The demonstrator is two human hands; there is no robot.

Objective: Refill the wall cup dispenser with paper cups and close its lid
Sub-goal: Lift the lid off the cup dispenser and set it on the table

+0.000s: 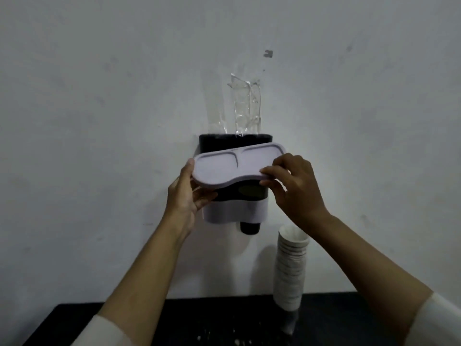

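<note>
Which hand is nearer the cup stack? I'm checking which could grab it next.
Right. The right hand holds the lid almost directly above the cup stack; the left hand grips the lid's far end.

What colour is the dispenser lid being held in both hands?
Pale lilac-grey, matching the dispenser's lower band; the lid shows only in the head view.

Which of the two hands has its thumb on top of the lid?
The right hand: its thumb lies across the top of the lilac lid. The left hand cups the lid's end, with fingers underneath.
</note>
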